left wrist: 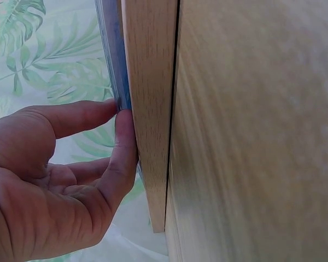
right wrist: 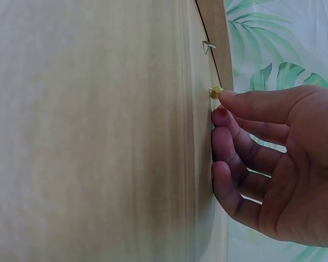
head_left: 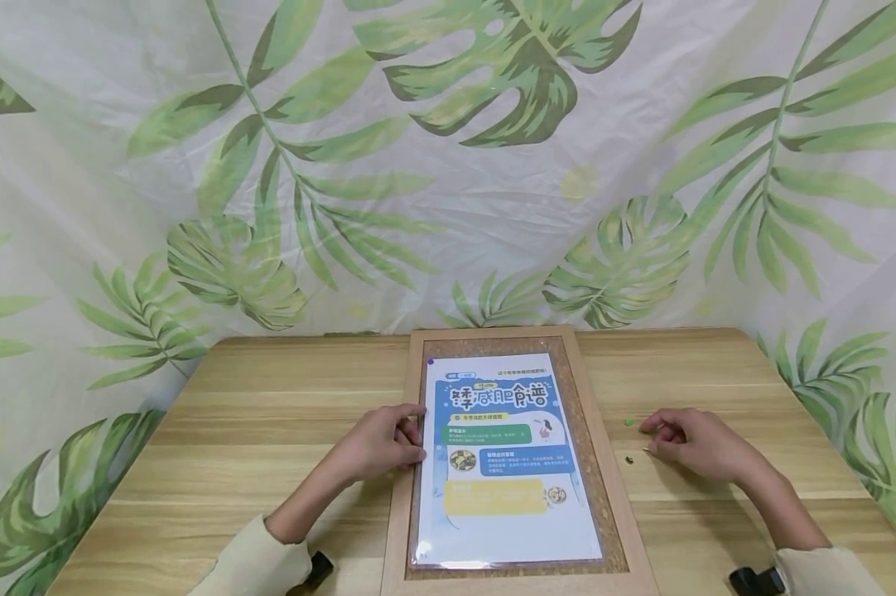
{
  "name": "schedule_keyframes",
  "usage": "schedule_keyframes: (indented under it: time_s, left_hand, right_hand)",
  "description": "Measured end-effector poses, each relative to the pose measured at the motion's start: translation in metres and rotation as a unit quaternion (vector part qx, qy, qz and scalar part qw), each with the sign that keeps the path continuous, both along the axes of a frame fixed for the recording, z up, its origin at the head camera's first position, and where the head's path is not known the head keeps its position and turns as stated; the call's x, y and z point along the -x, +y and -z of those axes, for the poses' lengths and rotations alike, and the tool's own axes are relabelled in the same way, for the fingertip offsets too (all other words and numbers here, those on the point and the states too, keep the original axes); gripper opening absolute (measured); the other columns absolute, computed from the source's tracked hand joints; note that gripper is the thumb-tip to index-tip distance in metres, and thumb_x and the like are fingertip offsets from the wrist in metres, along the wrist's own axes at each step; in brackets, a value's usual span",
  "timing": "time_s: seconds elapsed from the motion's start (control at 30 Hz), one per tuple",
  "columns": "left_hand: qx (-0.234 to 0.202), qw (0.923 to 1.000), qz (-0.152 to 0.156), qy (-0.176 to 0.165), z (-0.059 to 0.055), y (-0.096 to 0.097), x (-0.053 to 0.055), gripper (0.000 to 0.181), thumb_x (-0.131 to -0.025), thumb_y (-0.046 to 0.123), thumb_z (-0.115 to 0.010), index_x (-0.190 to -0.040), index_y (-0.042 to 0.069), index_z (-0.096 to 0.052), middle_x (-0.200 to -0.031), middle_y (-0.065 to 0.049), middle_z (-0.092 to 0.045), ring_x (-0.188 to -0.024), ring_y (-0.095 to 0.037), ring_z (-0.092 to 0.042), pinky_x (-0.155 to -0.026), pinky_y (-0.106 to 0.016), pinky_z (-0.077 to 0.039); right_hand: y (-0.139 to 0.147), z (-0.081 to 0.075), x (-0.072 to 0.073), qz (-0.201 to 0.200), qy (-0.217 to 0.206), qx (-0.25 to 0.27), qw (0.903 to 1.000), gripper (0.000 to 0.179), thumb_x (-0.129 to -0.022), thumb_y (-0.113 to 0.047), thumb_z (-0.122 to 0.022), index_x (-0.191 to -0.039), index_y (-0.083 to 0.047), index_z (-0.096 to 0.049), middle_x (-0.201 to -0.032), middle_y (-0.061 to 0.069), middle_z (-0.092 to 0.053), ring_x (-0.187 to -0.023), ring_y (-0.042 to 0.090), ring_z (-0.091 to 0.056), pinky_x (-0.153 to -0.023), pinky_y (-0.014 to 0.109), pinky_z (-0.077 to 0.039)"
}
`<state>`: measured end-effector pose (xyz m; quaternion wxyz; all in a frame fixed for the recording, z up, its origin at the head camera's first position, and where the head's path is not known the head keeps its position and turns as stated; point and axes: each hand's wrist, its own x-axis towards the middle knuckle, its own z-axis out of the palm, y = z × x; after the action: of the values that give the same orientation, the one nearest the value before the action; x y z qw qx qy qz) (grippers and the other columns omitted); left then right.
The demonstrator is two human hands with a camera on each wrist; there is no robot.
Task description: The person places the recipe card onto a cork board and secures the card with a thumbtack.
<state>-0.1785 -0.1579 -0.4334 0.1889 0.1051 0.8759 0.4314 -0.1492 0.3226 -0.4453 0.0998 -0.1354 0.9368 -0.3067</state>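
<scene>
My left hand (head_left: pixel 384 439) pinches the left edge of a glossy printed sheet (head_left: pixel 508 538) between thumb and fingers. The sheet lies on a wood-framed cork board (head_left: pixel 610 538), and a purple push pin (head_left: pixel 431 362) sits at its upper left corner. In the left wrist view, those fingertips are right beside the wooden frame (left wrist: pixel 147 82). To the right of the board, my right hand (head_left: pixel 690 443) rests its loosely bent fingertips on the table. A yellow push pin (right wrist: pixel 215 93) is at the tip of its thumb, with the index fingertip a little apart.
Just left of the right hand lie a small green piece (head_left: pixel 629 422) and a small dark piece (head_left: pixel 629 460). The wooden table (head_left: pixel 291 397) ends at a leaf-printed curtain (head_left: pixel 493 207). A black wrist device (head_left: pixel 757 581) sits at the right sleeve.
</scene>
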Motion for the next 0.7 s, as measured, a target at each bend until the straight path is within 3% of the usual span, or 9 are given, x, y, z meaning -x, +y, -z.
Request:
schedule_keyframes:
  time_s: [0.2,0.4,0.7]
  left_hand:
    - [0.001,1.0,0.002,-0.001,0.0003,-0.0003,0.0006,0.065,-0.09,-0.004,-0.08,-0.151,-0.005,-0.055,-0.093,-0.009,-0.065,-0.073,-0.017,-0.063,-0.062,-0.027,-0.056]
    - [0.002,1.0,0.001,0.0,-0.0011,-0.0005,0.0,0.066,-0.09,-0.003,-0.081,-0.15,-0.006,-0.055,-0.092,-0.008,-0.065,-0.073,-0.016,-0.063,-0.062,-0.026,-0.055]
    - [0.01,0.9999,0.001,0.008,-0.0009,0.0007,-0.0008,0.065,-0.09,-0.003,-0.081,-0.15,-0.006,-0.056,-0.091,-0.007,-0.065,-0.072,-0.016,-0.063,-0.061,-0.026,-0.054]
  right_hand:
    - [0.0004,0.0018,0.0005,0.006,0.01,-0.007,0.9999,0.02,-0.099,-0.012,-0.074,-0.116,-0.003,-0.075,-0.092,-0.003,-0.07,-0.079,0.0,-0.056,-0.07,0.023,-0.049]
    - [-0.0019,0.0021,0.0007,0.001,0.008,-0.004,1.0,0.024,-0.093,-0.01,-0.08,-0.116,-0.002,-0.075,-0.089,-0.004,-0.068,-0.076,0.001,-0.055,-0.067,0.023,-0.048]
    - [-0.0079,0.0007,-0.0005,-0.073,0.008,0.027,0.9969,0.027,-0.089,-0.004,-0.083,-0.115,-0.007,-0.076,-0.094,-0.002,-0.072,-0.084,-0.001,-0.061,-0.072,0.023,-0.055]
